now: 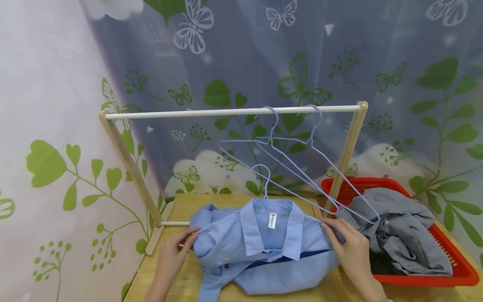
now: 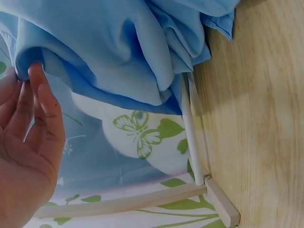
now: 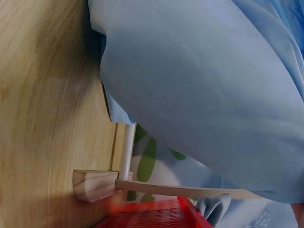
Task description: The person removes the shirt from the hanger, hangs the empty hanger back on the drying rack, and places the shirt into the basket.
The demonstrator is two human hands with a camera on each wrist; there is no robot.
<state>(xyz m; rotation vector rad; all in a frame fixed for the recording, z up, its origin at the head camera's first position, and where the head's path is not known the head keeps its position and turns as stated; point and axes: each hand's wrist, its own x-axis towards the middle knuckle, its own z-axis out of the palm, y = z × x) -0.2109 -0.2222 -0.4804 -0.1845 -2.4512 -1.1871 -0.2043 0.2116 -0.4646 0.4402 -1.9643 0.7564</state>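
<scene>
A light blue collared shirt with a white neck label hangs on a hanger whose hook rises free out of the collar. My left hand pinches the shirt at its left shoulder; in the left wrist view that hand has thumb and fingers on a fold of the blue cloth. At the opposite shoulder my right hand pinches the fabric between thumb and fingers. The right wrist view shows mostly the shirt's cloth, with only a sliver of the hand at the edge.
Behind the shirt stands a rack with wooden posts and a white top rail. Two bare hangers hang from the rail's right half. A red basket with crumpled grey clothing sits at the right on the wooden table.
</scene>
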